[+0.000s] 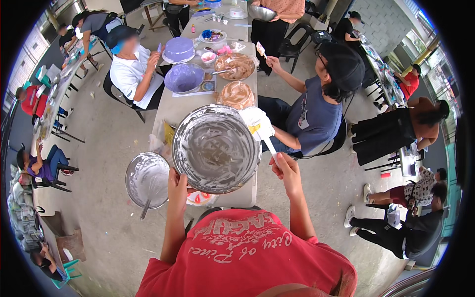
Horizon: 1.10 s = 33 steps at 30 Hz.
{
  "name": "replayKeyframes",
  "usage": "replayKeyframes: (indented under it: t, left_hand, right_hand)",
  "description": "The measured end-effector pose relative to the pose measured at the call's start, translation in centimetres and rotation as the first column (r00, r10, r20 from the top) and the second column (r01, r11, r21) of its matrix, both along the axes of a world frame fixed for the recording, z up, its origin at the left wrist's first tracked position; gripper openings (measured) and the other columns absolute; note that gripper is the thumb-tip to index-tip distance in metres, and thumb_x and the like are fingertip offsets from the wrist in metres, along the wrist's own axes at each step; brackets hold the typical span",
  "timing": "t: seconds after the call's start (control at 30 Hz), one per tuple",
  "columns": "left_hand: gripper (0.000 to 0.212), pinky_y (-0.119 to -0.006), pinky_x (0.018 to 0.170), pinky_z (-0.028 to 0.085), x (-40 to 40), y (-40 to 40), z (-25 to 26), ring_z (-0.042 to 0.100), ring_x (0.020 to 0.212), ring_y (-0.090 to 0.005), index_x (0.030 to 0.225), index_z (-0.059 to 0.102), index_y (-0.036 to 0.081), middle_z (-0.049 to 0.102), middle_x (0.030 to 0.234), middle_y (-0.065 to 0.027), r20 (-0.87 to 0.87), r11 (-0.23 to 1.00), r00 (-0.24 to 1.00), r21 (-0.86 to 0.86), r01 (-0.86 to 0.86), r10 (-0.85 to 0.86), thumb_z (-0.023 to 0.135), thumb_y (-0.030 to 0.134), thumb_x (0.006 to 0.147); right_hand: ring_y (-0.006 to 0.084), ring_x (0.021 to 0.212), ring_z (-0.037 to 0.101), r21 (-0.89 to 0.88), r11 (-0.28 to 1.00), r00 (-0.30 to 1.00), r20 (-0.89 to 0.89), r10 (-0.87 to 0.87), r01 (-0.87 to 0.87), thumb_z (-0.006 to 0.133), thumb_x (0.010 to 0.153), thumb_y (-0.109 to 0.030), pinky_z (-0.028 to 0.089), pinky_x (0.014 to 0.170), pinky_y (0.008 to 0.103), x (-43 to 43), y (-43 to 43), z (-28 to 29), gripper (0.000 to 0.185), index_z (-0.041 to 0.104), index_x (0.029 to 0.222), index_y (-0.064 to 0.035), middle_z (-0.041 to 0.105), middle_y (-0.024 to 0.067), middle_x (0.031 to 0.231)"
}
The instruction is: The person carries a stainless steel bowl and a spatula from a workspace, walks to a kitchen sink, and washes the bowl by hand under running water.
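My left hand (179, 188) grips the near left rim of a large metal mixing bowl (215, 148), which is tilted so its inside faces me. Thin streaks of white cream coat the bowl's wall and bottom. In my right hand (286, 171) is the white handle of a spatula (271, 148), held beside the bowl's right rim. A big lump of white cream (258, 120) covers the spatula's head, with a patch of yellow showing. Left of my left hand, a second metal bowl (147, 180) holds white cream and a metal whisk (146, 208).
Beyond my bowl, the table (174, 107) bears a brown-frosted cake (235, 95), a bowl of brown cream (235, 67), a bowl of purple cream (183, 78) and a purple cake (179, 49). Seated people flank the table, the right one (315, 100) close to my spatula.
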<state>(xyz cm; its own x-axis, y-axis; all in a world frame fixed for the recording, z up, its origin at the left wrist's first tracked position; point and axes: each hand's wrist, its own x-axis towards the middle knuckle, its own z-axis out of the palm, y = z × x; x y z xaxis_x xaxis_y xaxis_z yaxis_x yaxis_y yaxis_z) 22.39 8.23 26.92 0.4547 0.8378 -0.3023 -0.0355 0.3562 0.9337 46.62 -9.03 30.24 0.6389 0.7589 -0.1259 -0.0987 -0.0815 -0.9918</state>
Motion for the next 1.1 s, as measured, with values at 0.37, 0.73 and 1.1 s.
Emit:
replayKeyframes:
  t: [0.37,0.73,1.1]
  left_hand:
    - [0.020,-0.025,0.051,0.054,-0.1,-0.2,0.2,0.062,0.068,-0.0124,0.106,0.046,0.007,0.059,0.088,-0.0045,-0.050,0.997,0.998,0.054,-0.046,0.049,0.040,0.010,0.086]
    - [0.020,-0.027,0.055,0.057,-0.1,0.0,0.7,0.063,0.074,-0.0139,0.106,0.045,0.005,0.056,0.095,-0.0066,-0.047,0.999,0.999,0.039,0.023,-0.022,0.038,0.009,0.088]
    - [0.020,-0.027,0.058,0.057,0.0,0.2,0.7,0.062,0.080,-0.0140,0.105,0.043,0.003,0.055,0.097,-0.0059,-0.044,0.997,0.999,0.082,-0.007,0.011,0.038,0.006,0.087]
  right_hand:
    - [0.0189,0.062,0.049,0.054,0.937,0.288,0.944,-0.160,0.344,0.063,0.078,-0.015,0.032,0.060,0.0303,0.4,-0.6,0.4,0.013,0.065,0.091,-0.0110,0.053,0.0023,0.070]
    - [0.0150,0.063,0.048,0.001,0.918,0.337,0.930,-0.147,0.397,0.063,0.079,-0.014,0.028,0.064,0.0288,0.4,-2.6,0.0,0.013,0.064,0.091,-0.0133,0.051,-0.0011,0.069]
    - [0.0135,0.061,0.048,0.014,0.872,0.264,0.951,-0.163,0.489,0.065,0.078,-0.016,0.028,0.065,0.0290,1.0,-3.7,-0.8,0.011,0.065,0.089,-0.0144,0.053,-0.0025,0.068]
